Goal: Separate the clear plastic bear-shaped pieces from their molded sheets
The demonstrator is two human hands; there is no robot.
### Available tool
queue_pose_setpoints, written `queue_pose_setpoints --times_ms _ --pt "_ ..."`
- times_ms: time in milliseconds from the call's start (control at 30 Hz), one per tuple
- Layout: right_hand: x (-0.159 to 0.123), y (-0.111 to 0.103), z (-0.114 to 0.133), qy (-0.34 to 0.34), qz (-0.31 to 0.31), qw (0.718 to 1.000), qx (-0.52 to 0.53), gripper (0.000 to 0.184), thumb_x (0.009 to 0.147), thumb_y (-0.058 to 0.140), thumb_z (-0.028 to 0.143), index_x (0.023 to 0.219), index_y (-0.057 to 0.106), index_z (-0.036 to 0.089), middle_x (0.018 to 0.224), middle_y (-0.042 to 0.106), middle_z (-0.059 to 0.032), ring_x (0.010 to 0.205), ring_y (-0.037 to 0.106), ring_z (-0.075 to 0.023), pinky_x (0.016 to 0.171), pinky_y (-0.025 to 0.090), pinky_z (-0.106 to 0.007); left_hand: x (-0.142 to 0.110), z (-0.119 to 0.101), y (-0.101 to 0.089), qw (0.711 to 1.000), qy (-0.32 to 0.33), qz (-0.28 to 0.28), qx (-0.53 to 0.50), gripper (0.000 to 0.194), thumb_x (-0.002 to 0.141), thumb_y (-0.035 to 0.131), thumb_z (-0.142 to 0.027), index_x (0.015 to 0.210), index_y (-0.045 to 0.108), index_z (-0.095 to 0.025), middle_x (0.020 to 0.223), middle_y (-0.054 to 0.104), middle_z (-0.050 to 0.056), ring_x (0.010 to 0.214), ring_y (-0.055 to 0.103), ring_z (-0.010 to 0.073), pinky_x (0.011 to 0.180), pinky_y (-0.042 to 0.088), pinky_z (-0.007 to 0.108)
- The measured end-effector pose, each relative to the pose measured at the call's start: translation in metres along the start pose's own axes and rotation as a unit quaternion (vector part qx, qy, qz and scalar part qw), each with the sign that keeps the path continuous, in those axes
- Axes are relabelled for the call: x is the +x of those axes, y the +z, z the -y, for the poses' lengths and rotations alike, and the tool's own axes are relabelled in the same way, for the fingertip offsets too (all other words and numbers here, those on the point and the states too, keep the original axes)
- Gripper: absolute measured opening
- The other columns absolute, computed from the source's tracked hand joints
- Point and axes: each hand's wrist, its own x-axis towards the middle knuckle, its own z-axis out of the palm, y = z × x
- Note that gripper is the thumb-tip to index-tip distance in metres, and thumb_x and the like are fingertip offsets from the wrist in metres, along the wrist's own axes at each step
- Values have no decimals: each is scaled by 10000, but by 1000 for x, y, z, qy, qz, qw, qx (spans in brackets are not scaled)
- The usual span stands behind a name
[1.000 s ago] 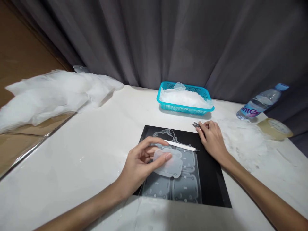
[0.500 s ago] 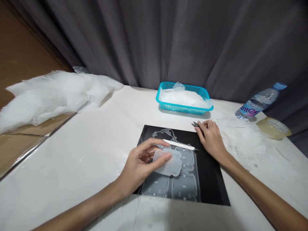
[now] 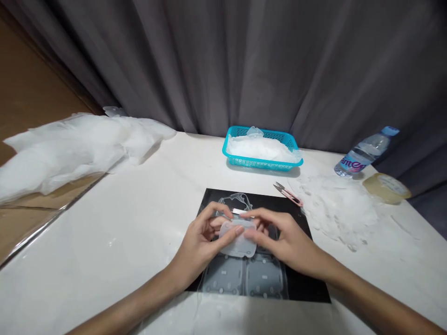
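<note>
Translucent plastic piece (image 3: 237, 249) is pinched by left hand (image 3: 199, 241) and right hand (image 3: 288, 239) together, over a black mat (image 3: 305, 286); they partly hide a white stick (image 3: 239, 211); pink snips (image 3: 292, 197) lie beyond.

Milky-white, semi-see-through piece (image 3: 237, 248) (clock centre). Sheet (image 3: 264, 274), 6 o'clock: greyish, little pale dots and dashes. Mat (image 3: 303, 284), showing at 4: plain black. Snips (image 3: 287, 192) at 2: pink handles, grey blades. Basket (image 3: 265, 163) between 12 and 1: loud turquoise, holey pattern. Bottle (image 3: 365, 153) at 2: clear, blue cap, light-blue label, purple lettering. Tape roll (image 3: 384, 190), just before 3: yellowish. Scraps (image 3: 335, 204) nearby: white. Pile (image 3: 77, 151) at 10: white too. Cardboard (image 3: 31, 79), also 10: brown. Curtain (image 3: 244, 65), 12: plain dark grey. Table (image 3: 136, 223): white.
</note>
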Motion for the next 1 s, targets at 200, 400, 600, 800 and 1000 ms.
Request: queue_pose_setpoints --times_ms 200,400,600,800,1000 --pt "-1 -87 -1 15 -187 978 -86 243 958 685 456 924 741 222 690 659 7 567 582 -135 537 459 -272 -1 8 -7 960 40 98 260 720 873 786 -554 1434 392 -331 1491 569 95 1381 552 304 1138 465 490" --pt "-45 -240 -64 -6 -287 901 -325 274 897 737 385 655 637 304 511 482 16 521 549 -214 501 438 -340 -2 16 -8 853 141 172 472 868 908 636 -719 1596 358 -268 1694 353 115 1519 397 373 1246 351 566" --pt "-26 -161 -41 -6 -340 826 -450 265 980 581 498 963 646 242 994 651 -130 978 640 -365 793 516 -501 5 17 -13 821 158 184 517 872 955 557 -723 1650 289 -267 1734 260 91 1559 343 347 1263 333 541" --pt "16 -28 -28 37 1 970 -241 175 978 682 320 1089 594 216 1019 693 -48 856 648 -199 761 487 -326 6 15 -15 817 141 197 523 888 962 539 -726 1676 217 -307 1758 172 65 1586 281 346 1280 299 522" --pt "11 -39 -36 71 42 977 -199 49 988 636 234 963 602 210 869 636 3 840 601 -172 773 440 -293 15 13 -17 817 98 210 528 1015 907 514 -816 1690 134 -294 1767 41 84 1616 162 362 1288 259 546"
